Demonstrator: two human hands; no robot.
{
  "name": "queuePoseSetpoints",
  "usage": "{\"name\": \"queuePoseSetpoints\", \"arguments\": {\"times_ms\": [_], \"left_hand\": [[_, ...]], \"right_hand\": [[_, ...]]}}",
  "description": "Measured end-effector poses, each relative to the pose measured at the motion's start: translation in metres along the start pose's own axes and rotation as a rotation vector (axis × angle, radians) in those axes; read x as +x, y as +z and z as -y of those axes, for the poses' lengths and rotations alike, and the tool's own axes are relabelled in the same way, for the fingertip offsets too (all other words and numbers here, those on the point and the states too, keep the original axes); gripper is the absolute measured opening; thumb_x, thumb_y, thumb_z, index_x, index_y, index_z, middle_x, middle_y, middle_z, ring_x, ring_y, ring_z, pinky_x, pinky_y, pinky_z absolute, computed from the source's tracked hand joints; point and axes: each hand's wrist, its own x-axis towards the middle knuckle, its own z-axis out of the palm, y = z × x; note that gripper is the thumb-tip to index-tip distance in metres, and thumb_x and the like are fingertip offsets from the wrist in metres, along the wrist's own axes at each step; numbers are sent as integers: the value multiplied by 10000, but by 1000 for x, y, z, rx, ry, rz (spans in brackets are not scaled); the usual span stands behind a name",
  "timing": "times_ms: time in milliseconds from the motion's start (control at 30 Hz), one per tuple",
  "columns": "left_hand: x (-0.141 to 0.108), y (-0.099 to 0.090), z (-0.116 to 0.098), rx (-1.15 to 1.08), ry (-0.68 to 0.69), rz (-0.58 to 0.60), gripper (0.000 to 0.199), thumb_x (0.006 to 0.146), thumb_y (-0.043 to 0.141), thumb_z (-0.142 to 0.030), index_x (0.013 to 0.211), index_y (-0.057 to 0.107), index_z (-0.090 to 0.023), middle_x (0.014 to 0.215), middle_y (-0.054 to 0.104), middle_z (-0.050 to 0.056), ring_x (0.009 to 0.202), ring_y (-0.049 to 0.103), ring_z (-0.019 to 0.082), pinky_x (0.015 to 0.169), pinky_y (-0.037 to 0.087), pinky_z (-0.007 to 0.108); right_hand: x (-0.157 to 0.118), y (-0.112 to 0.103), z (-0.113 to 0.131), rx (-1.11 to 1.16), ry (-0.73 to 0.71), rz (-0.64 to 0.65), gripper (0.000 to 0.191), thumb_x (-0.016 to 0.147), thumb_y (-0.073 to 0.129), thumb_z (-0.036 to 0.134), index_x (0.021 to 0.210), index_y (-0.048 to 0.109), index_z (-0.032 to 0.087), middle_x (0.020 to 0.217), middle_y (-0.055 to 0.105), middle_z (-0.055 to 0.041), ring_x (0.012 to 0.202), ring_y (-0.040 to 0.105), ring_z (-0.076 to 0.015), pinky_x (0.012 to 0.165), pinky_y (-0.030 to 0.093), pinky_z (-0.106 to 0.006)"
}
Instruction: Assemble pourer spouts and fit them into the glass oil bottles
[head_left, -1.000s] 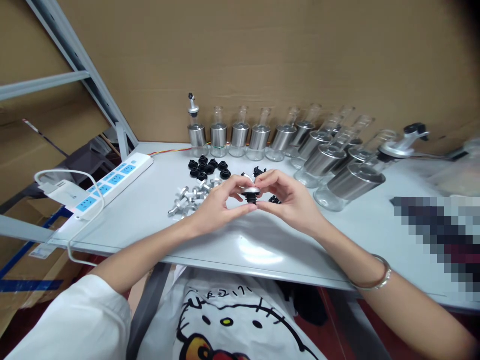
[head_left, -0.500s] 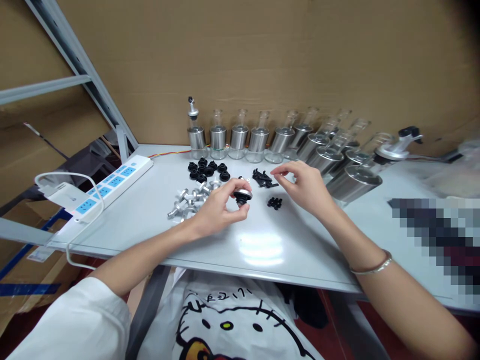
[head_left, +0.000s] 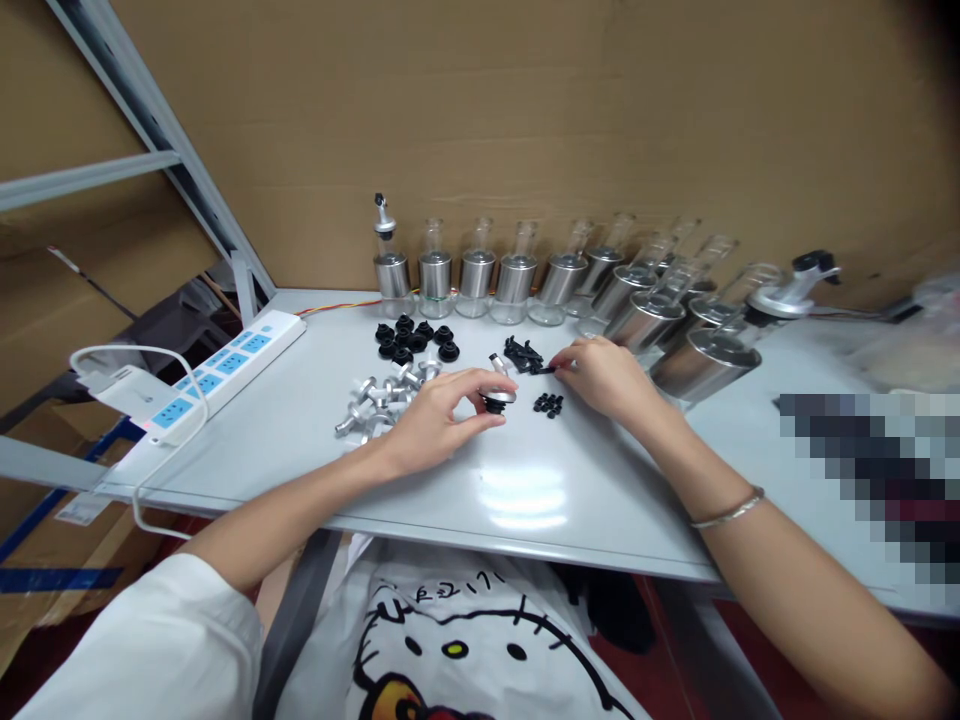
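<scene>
Between the thumb and fingers of my left hand (head_left: pixel 442 415) is a bottle pourer (head_left: pixel 496 397), a silver top with a ribbed black stopper beneath. Its spout points up and away from me. My right hand (head_left: pixel 604 375) pinches a small black piece (head_left: pixel 546 370) at the right edge of a pile of black clip-like pieces (head_left: pixel 523 352). Just nearer to me lie several tiny black caps (head_left: pixel 549 404). Left of my left hand are loose silver pourer tops (head_left: pixel 382 400), with black rubber stoppers (head_left: pixel 409 340) behind them.
Glass bottles with steel sleeves (head_left: pixel 517 278) line the back and right of the table (head_left: pixel 420 510); the leftmost and a near right one carry pourers. A white power strip (head_left: pixel 225 365) with a cable lies at the left. Cardboard (head_left: pixel 450 110) stands behind.
My right hand has moved down and slightly right, and its fingers have closed on a small black piece. My left hand has shifted slightly right and turned the pourer more upright.
</scene>
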Motion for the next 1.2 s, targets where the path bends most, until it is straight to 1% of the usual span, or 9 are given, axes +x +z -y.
{"name": "queuePoseSetpoints", "arguments": {"times_ms": [200, 333, 433, 500, 633, 700, 900, 1067, 1200], "left_hand": [[0, 0, 2, 17, 3, 5, 203, 857, 633, -180, 1058, 628, -207, 1108, 680, 58, 824, 626, 135, 809, 506, 310], [-1, 3, 2, -112, -74, -31, 440, 807, 673, -175, 1200, 482, -221, 1112, 676, 67, 754, 620, 121, 691, 501, 264], [-1, 5, 2, -191, -142, -61, 654, 764, 707, -173, 1311, 353, -236, 1085, 690, 61, 698, 609, 110, 683, 498, 262], [-1, 6, 4, -204, -158, -62, 759, 750, 715, -170, 1376, 294, -250, 1078, 697, 53, 656, 597, 102, 702, 502, 275], [-1, 5, 6, -224, -174, -30, 881, 751, 714, -191, 1465, 204, -267, 1089, 702, 57, 581, 573, 90, 678, 504, 281], [-1, 5, 6, -217, -183, -20, 923, 747, 719, -202, 1492, 177, -263, 1090, 701, 59, 564, 565, 85, 652, 497, 269], [-3, 3, 7, -131, -186, 5, 916, 735, 746, -270, 1504, 250, -231, 1106, 708, 81, 575, 573, 90, 660, 497, 265], [-3, 3, 7, -94, -181, 12, 936, 751, 726, -283, 1524, 201, -238, 1146, 711, 91, 549, 568, 88, 685, 519, 283], [-2, 2, 6, -77, -164, 20, 922, 751, 722, -285, 1521, 216, -250, 1111, 728, 68, 526, 548, 87, 694, 525, 287]], "right_hand": [[-2, -1, -2, 36, -13, -10, 205, 809, 530, 114, 848, 722, 176, 908, 723, -96, 933, 633, -280, 686, 439, -327], [-4, -9, -2, 106, 9, -24, 169, 797, 540, 127, 823, 700, 173, 867, 725, -94, 829, 657, -255, 671, 441, -318], [-8, -20, 4, 238, 36, -123, 118, 777, 563, 146, 761, 675, 182, 787, 726, -72, 738, 665, -233, 655, 453, -312], [-13, -27, 11, 396, -1, -222, 77, 750, 593, 152, 709, 642, 195, 726, 717, -39, 660, 655, -201, 643, 470, -299], [-24, -32, 31, 739, -187, -410, 40, 783, 612, 201, 745, 621, 203, 765, 721, -29, 661, 663, -181, 632, 511, -293], [-30, -32, 41, 801, -289, -492, 39, 810, 604, 181, 785, 620, 207, 791, 722, -31, 706, 673, -181, 653, 525, -295], [-37, -33, 55, 640, -553, -695, 151, 851, 573, 83, 812, 597, 227, 742, 697, -12, 679, 651, -162, 661, 515, -304], [-34, -33, 54, 615, -560, -804, 171, 862, 565, 66, 832, 595, 232, 739, 686, -20, 685, 644, -174, 662, 517, -326], [-34, -32, 53, 547, -604, -765, 166, 872, 565, 61, 843, 596, 222, 750, 693, -28, 672, 635, -167, 655, 514, -322]]}}
